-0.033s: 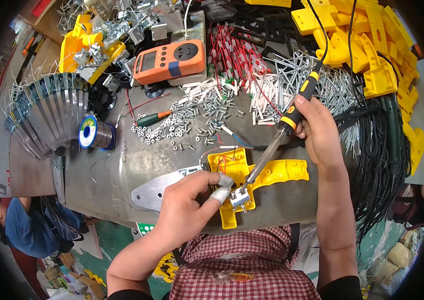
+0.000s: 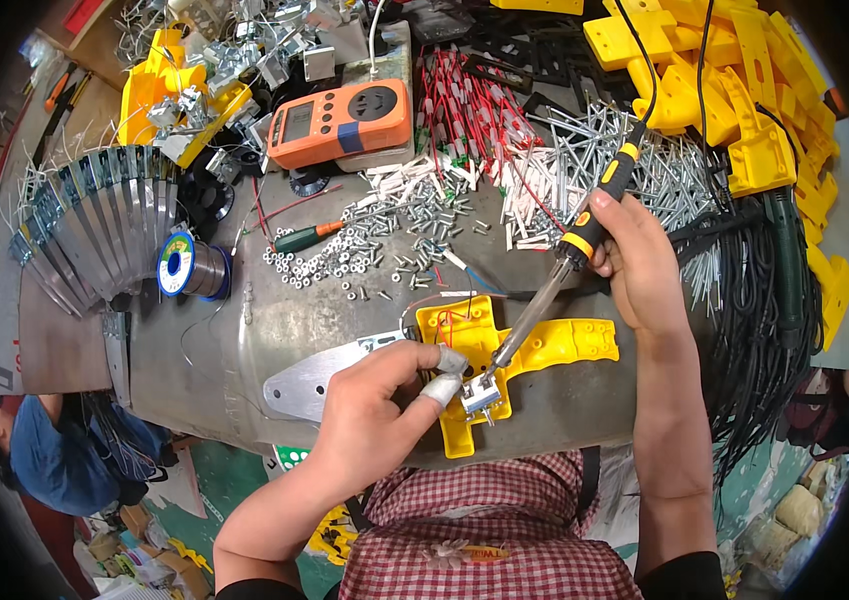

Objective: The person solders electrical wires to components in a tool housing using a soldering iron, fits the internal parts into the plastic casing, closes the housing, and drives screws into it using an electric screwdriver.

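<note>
Left fingers (image 2: pixel 439 390): beside metal part (image 2: pixel 482 397), grasp unclear
Right fingers (image 2: pixel 618 222): gripping soldering iron (image 2: pixel 582 236)
Yellow shell (image 2: pixel 564 343): red wires (image 2: pixel 447 318) inside; soldering seems unfinished

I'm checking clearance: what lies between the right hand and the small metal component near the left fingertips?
In the head view, the soldering iron slants from the right hand toward the small metal component, over part of the yellow plastic housing.

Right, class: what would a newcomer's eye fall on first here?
The orange meter stands out at upper left, and heaped yellow parts at upper right. Near centre, the right hand holds a soldering iron, its tip at a small metal part beside the left hand.
</note>
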The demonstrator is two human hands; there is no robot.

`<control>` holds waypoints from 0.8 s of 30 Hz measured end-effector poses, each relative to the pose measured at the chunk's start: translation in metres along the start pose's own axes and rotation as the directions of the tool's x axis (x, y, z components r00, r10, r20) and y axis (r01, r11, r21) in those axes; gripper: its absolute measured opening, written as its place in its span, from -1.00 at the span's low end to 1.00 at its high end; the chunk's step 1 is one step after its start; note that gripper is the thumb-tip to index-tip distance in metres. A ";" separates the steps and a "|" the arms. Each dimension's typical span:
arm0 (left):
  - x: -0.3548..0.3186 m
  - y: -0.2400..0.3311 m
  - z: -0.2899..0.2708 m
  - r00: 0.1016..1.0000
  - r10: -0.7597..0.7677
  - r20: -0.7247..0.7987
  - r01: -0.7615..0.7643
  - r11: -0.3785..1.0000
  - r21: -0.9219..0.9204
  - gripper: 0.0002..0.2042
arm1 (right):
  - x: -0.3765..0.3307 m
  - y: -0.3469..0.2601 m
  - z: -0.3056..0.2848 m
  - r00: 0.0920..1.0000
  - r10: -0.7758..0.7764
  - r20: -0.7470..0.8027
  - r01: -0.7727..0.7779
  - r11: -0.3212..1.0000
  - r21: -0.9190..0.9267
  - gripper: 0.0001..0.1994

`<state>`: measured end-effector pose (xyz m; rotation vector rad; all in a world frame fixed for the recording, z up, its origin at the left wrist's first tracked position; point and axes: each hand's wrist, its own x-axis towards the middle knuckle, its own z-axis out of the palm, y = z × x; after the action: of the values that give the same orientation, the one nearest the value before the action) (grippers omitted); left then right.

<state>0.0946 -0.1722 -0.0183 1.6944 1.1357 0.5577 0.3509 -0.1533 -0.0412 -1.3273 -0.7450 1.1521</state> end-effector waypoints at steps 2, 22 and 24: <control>0.000 0.001 0.000 1.000 0.009 0.004 -0.009 1.000 0.015 -0.84 | -0.001 0.000 0.000 1.000 -0.002 0.000 0.002 1.000 0.004 -0.77; 0.000 0.002 0.000 0.998 0.062 -0.010 -0.061 0.993 0.097 -0.83 | 0.001 0.001 0.000 1.000 -0.025 0.000 0.025 1.000 -0.016 -0.77; -0.001 0.000 0.001 0.999 0.051 -0.005 -0.050 0.996 0.073 -0.83 | 0.001 0.002 -0.001 1.000 -0.009 -0.003 0.009 1.000 -0.011 -0.77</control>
<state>0.0945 -0.1733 -0.0189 1.7891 1.1322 0.5600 0.3513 -0.1530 -0.0433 -1.3336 -0.7553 1.1405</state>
